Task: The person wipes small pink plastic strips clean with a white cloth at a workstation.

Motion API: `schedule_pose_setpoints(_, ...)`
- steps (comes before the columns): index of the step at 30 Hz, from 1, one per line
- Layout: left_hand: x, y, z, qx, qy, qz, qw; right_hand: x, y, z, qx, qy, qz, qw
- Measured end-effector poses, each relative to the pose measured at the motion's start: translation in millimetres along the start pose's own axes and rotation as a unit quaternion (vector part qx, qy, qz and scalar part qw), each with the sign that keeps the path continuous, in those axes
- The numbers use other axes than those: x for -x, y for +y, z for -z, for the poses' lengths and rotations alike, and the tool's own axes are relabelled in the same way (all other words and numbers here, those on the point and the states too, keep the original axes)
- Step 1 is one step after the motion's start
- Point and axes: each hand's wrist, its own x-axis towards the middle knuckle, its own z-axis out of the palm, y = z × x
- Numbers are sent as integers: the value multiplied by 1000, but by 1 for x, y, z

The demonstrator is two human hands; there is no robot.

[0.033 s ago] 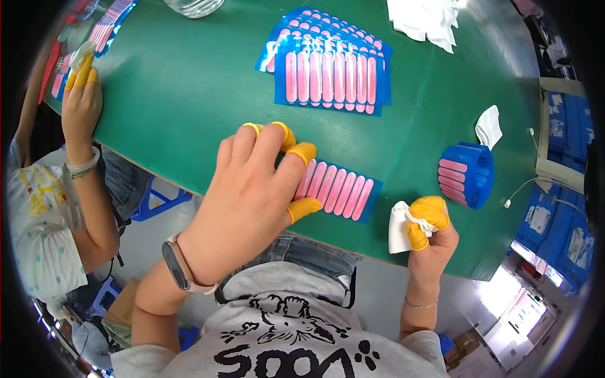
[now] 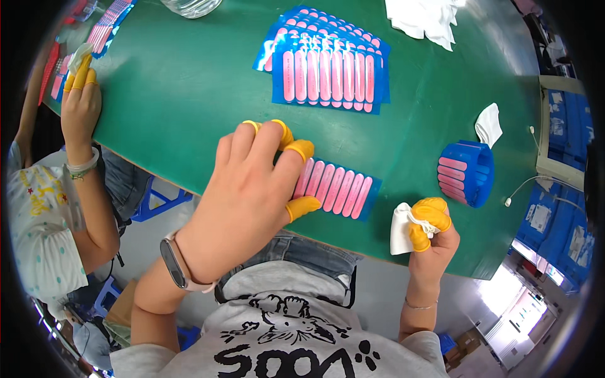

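A blue-backed sheet of pink rounded strips [image 2: 337, 189] lies on the green table in front of me. My left hand [image 2: 249, 183] rests over its left end, thumb at the near edge and forefinger at the far edge, hiding that end. Yellow finger cots cover several of its fingertips. To the right, my right hand [image 2: 432, 230], also in yellow finger cots, pinches a crumpled white cloth [image 2: 401, 230] near the table's front edge, apart from the sheet. Farther off, a fanned stack of similar sheets [image 2: 328, 75] lies on the table.
A curled blue roll with pink strips [image 2: 466, 175] stands at the right, with a white cloth piece [image 2: 488, 125] behind it. White cloths [image 2: 422, 22] lie at the back, near a clear container [image 2: 192, 5]. At the left, a co-worker's hand [image 2: 80, 104] works over other strips on the green table [image 2: 176, 94].
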Motion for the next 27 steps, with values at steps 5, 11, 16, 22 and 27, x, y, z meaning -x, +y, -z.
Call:
schedule_pose_setpoints(5, -3, 2, 1, -10, -15, 8, 1000, 11, 3, 0, -29, 51, -7, 998)
schedule_pose_setpoints(11, 12, -12, 4, 17, 42, 4, 999, -2, -10, -16, 29, 22, 40, 999)
schedule_pose_setpoints(16, 13, -17, 0, 23, 50, -20, 998, -23, -20, -59, 292, -68, 243, 922)
schedule_pose_setpoints(22, 11, -36, -5, 101, 41, 15, 994, -19, -15, -88, 319, -92, 225, 916)
schedule_pose_setpoints(27, 31, -16, -9, 75, 140, -16, 987, -21, -14, -85, 292, -97, 168, 936)
